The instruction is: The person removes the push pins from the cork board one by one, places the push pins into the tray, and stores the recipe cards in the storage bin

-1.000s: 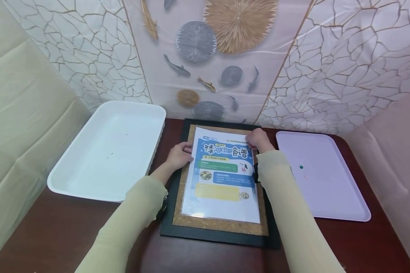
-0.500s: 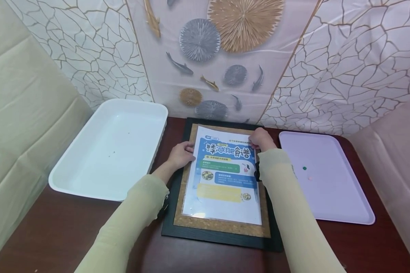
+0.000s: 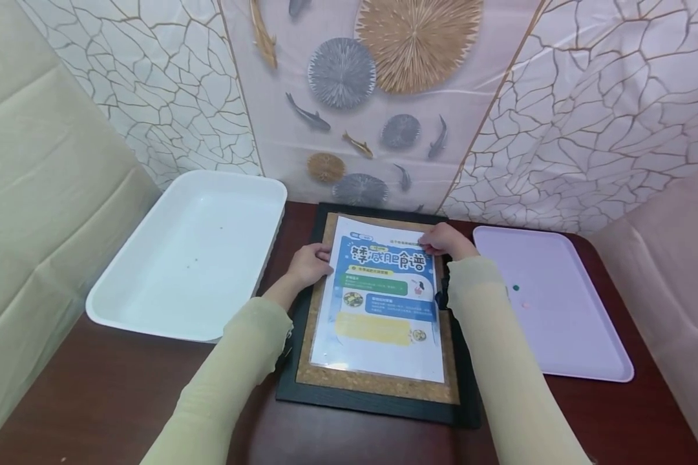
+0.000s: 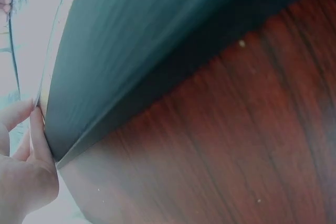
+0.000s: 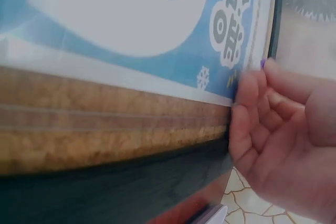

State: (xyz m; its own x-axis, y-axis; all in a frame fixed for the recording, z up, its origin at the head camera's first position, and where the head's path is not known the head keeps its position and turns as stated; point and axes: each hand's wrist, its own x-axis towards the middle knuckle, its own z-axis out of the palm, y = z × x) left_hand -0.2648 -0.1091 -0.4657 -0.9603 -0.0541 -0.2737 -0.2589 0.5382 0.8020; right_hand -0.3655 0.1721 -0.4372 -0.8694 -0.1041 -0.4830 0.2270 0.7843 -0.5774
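Note:
A laminated poster (image 3: 378,361) with a blue printed heading lies on a cork board (image 3: 349,380) that has a black frame (image 3: 366,407). My left hand (image 3: 307,266) pinches the poster's left edge between thumb and finger, as the left wrist view shows up close. Across from it, my right hand (image 3: 449,240) is at the upper right corner. Between its thumb and index finger a purple pushpin (image 5: 263,64) shows only a sliver; the rest is hidden by the fingers. The other right fingers are curled, their knuckles against the board's surface.
To the left stands a deep white tray (image 3: 174,320), close to the frame. At the right a flat lilac tray (image 3: 564,310) carries a small green pin (image 3: 516,288) and a pale pink one (image 3: 526,305). A patterned cloth backdrop (image 3: 384,174) rises right behind the board.
My right hand has shifted slightly inward over the upper right corner, its wrist turning outward a little. The left hand stays at the poster's edge, and the poster lies about as before.

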